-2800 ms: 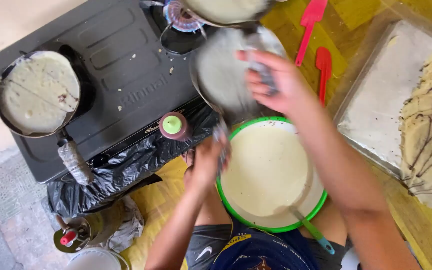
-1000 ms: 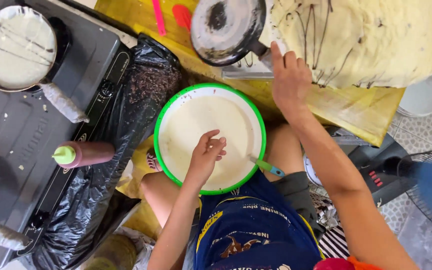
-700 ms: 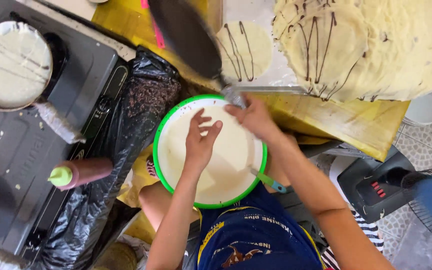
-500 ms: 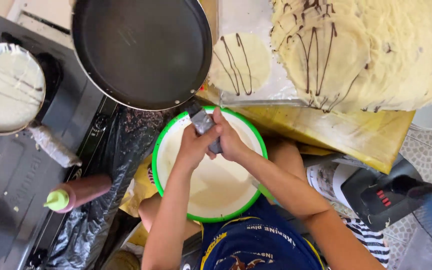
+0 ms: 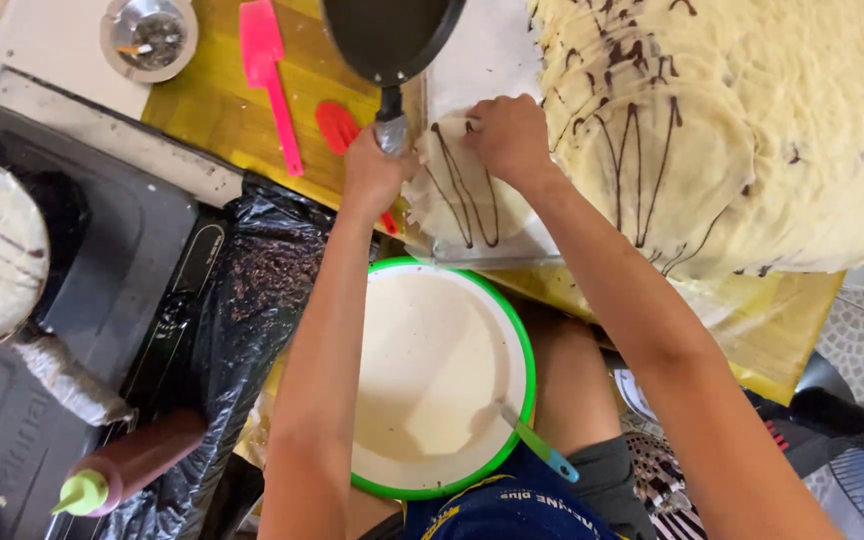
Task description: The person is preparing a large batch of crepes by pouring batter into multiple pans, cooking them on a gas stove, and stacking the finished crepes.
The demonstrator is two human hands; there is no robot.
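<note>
Right now the left hand (image 5: 377, 170) is clenched around the handle of a dark frying pan (image 5: 392, 35), holding it tipped up at twelve o'clock from the wrist. The right hand (image 5: 507, 135) presses its fingertips on a small crepe with chocolate lines (image 5: 467, 195), which lies flat on a pale tray (image 5: 482, 70), just at nine o'clock from a big heap of finished crepes (image 5: 752, 130). Judging by this, the step in hand is laying the fresh crepe out; the next move calls for smoothing it flat and keeping the pan clear of the stack. At six o'clock from the hands sits a green-rimmed bowl of batter (image 5: 432, 375) with a ladle (image 5: 537, 445). Further out at nine o'clock, pink spatulas (image 5: 267, 70) lie on the yellow surface (image 5: 212, 90); a squeeze bottle (image 5: 127, 465) rests by the stove (image 5: 102, 260).
</note>
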